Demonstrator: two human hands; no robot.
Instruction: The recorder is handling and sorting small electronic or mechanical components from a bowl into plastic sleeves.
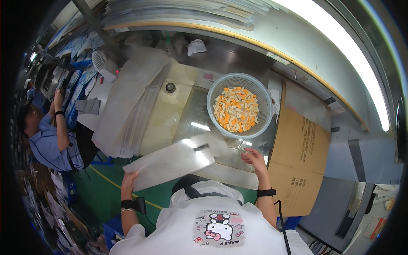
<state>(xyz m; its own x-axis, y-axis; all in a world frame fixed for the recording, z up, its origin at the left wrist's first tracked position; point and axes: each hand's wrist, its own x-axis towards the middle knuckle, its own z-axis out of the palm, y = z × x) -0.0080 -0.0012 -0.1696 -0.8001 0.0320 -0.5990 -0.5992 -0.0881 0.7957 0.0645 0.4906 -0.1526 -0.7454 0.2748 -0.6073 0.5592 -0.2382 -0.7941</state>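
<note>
My left hand (129,180) is closed on the lower left edge of a long, shiny, greyish sheet (174,163), held at a slant above the front of the table. A dark slot-like mark shows near its right end, which is blurred and looks see-through. Past that end, my right hand (254,161) hovers with fingers bent and apart; I see nothing in it. Beyond it, a round grey plastic basket (268,119) stands on the table, holding many small orange and beige pieces (236,109).
A tall stack of translucent sheets (127,97) covers the table's left side. A small dark round object (170,87) sits beside it. Flattened cardboard (297,148) lies at right. An overhead shelf (238,39) holds more sheets. A co-worker (53,136) is at far left.
</note>
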